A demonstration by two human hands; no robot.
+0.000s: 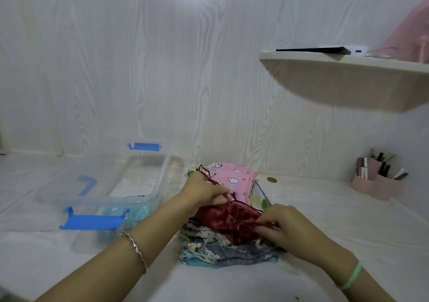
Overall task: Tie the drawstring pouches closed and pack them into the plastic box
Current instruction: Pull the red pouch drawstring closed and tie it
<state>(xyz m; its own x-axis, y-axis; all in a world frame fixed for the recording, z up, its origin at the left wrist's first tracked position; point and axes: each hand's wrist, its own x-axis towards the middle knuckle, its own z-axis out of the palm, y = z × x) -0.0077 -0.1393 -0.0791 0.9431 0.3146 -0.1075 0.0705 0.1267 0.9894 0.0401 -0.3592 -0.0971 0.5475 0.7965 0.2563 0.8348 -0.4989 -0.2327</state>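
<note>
The dark red satin pouch (228, 218) sits on top of a stack of folded pouches (209, 248) in front of the person, so the stack serves as a small work pad while the mouth is drawn shut. The left hand (204, 191) curls round the red drawstring (210, 177) and pulls it toward eleven o'clock. The right hand (286, 227) pinches the gathered mouth at the pouch's four o'clock side. It probably holds the other cord end too, though blur hides which. Pulling in opposite directions is what puckers the satin, so the tying looks under way but no knot shows yet. A pink cartoon-print pouch (236, 177) lies just behind the stack at twelve o'clock. The clear plastic box (160, 176) with blue latches (92, 220) stands open at nine to ten o'clock, close enough for an easy drop, with a teal pouch (137, 211) already inside its near end.
</note>
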